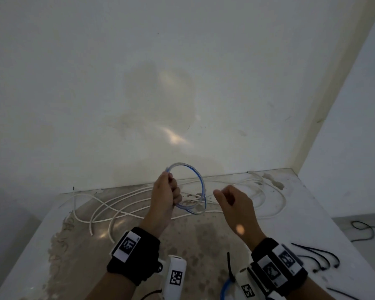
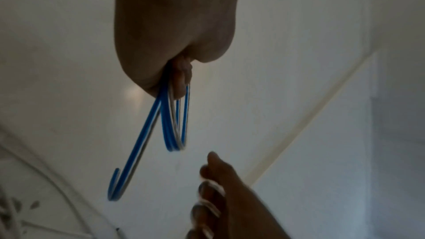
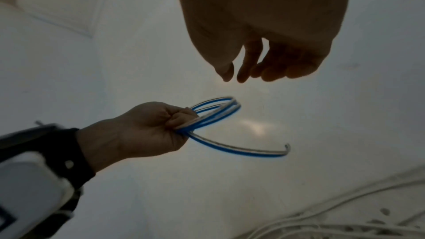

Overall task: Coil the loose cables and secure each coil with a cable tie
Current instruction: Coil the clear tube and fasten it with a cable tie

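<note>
My left hand [image 1: 168,191] grips a blue-and-white cable coil [image 1: 200,185] held up above the table; its fingers are curled tight round the gathered loops [image 2: 174,115]. One free cable end [image 3: 286,147] sticks out of the coil [image 3: 216,108]. My right hand [image 1: 227,197] hovers just right of the coil, fingers loosely curled, holding nothing; its fingertips [image 3: 243,74] hang a little above the loops. Loose white cables [image 1: 126,204] lie tangled across the far part of the table. Several black cable ties [image 1: 318,256] lie at the near right.
The worn white table [image 1: 325,226] stands against a white wall, in a corner at the right. Another blue cable piece [image 1: 225,286] with a black tie [image 1: 230,267] lies near my right wrist. A black cord [image 1: 364,229] is on the floor beyond the table's right edge.
</note>
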The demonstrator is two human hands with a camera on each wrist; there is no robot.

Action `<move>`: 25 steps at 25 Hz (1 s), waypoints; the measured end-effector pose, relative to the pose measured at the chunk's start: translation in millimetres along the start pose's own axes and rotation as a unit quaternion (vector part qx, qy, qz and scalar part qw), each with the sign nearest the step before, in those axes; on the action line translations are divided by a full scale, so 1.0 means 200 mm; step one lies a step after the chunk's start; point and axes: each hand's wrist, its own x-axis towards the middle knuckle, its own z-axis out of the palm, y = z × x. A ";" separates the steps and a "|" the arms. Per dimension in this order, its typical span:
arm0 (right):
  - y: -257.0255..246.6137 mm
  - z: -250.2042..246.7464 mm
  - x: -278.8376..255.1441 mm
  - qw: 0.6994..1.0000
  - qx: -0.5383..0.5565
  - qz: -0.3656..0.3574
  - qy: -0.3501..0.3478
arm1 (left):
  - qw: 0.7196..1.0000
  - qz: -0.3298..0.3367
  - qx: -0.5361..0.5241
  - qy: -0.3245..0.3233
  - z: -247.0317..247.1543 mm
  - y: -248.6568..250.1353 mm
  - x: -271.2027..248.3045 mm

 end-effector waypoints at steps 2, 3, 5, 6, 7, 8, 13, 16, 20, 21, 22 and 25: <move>0.00 0.00 -0.06 0.980 0.043 0.139 -0.138 | 0.998 0.004 -0.057 0.014 -0.01 0.01 0.01; -0.01 0.00 -0.09 0.948 0.087 0.225 -0.208 | 0.997 0.000 -0.074 0.011 -0.01 0.01 0.01; -0.01 0.03 -0.11 0.883 0.232 0.324 -0.250 | 0.996 -0.015 -0.093 0.000 0.00 0.00 0.00; -0.02 0.04 -0.10 0.859 0.313 0.336 -0.224 | 0.996 -0.021 -0.086 -0.005 0.00 -0.01 -0.01; -0.03 0.05 -0.08 0.842 0.379 0.334 -0.189 | 0.998 -0.025 -0.065 -0.008 0.00 -0.02 -0.02; -0.04 0.06 -0.06 0.835 0.417 0.323 -0.155 | 0.999 -0.028 -0.032 -0.012 0.00 -0.03 -0.03; -0.15 0.07 -0.02 0.864 0.419 0.252 -0.122 | 0.997 -0.041 0.054 -0.046 0.01 -0.07 -0.10; -0.18 0.08 -0.04 0.856 0.453 0.237 -0.076 | 0.993 -0.037 0.086 -0.066 0.00 -0.08 -0.12; -0.19 0.09 -0.04 0.871 0.436 0.214 -0.068 | 0.984 0.006 0.164 -0.064 -0.02 -0.10 -0.12; -0.19 0.09 -0.04 0.884 0.410 0.210 -0.075 | 0.982 0.020 0.181 -0.060 -0.03 -0.10 -0.11; -0.19 0.09 -0.05 0.895 0.387 0.208 -0.079 | 0.977 0.037 0.202 -0.059 -0.04 -0.11 -0.10; -0.18 0.08 -0.06 0.912 0.349 0.204 -0.074 | 0.918 0.145 0.362 -0.078 -0.09 -0.14 -0.08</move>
